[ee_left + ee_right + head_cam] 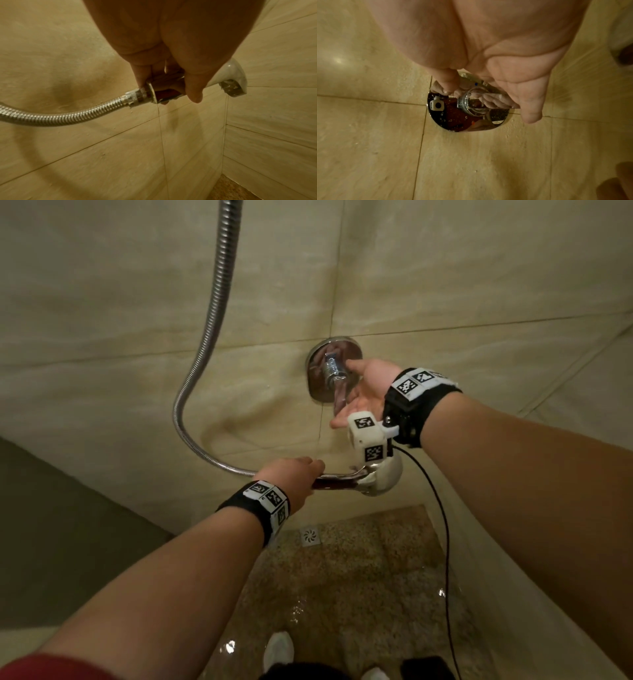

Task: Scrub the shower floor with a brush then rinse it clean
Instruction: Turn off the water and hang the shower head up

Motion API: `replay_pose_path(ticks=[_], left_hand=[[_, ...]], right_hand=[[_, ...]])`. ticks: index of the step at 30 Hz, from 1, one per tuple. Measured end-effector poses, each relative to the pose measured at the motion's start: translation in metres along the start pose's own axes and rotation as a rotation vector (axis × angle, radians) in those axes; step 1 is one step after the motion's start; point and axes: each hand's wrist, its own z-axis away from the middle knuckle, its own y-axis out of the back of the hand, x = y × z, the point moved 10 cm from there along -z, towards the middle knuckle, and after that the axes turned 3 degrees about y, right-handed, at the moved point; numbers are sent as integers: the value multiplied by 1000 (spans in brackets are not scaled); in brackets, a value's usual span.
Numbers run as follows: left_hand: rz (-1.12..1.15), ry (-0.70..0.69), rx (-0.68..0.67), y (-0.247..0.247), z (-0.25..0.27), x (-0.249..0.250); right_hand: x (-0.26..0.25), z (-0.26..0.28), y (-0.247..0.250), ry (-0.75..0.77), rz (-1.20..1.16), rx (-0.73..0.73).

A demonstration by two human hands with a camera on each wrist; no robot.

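Black wristbands [416, 409] carry white checker-tagged camera blocks [367, 436], one trailing a black cable [442, 518].

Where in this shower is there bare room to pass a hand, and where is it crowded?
Free: wall between hose and tap; wet floor between drain and shoes. Crowded: below the tap, where right hand, shower head, left hand and cable bunch.
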Motion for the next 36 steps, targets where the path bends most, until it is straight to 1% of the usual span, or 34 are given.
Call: replay_pose_path(ticks=[2, 7, 10, 12, 13, 14, 15, 17, 21, 23, 25, 27, 30, 36], left_hand=[[3, 6, 3, -1, 2, -8], [15, 25, 6, -6, 6, -28], [28, 47, 0, -8, 7, -37], [40, 52, -5, -8, 9, -39], [40, 52, -3, -7, 10, -39], [35, 53, 1, -5, 12, -38], [31, 53, 8, -3, 12, -37], [33, 49, 21, 4, 13, -34], [18, 19, 75, 26, 11, -21], [32, 7, 118, 42, 10, -12], [38, -6, 160, 58, 9, -2], [40, -22, 200, 74, 8, 9], [70, -41, 259, 98, 8, 26], [168, -92, 350, 143, 8, 66]], right_hand=[[0, -8, 0, 4, -5, 65], [-5, -26, -2, 58, -73, 120], [-2, -26, -1, 76, -130, 101], [9, -20, 3, 36, -137, 69], [13, -17, 7, 21, -101, 54], [14, -15, 13, 28, -31, 54], [13, -13, 21, 45, 88, 78], [8, -9, 38, 94, 345, 143], [-14, 8, 76, 194, 766, 287], [-23, 21, 94, 207, 900, 321], [-30, 34, 110, 218, 974, 345], [-38, 49, 122, 243, 965, 369], [-41, 74, 133, 248, 975, 351], [-51, 107, 163, 334, 752, 382]])
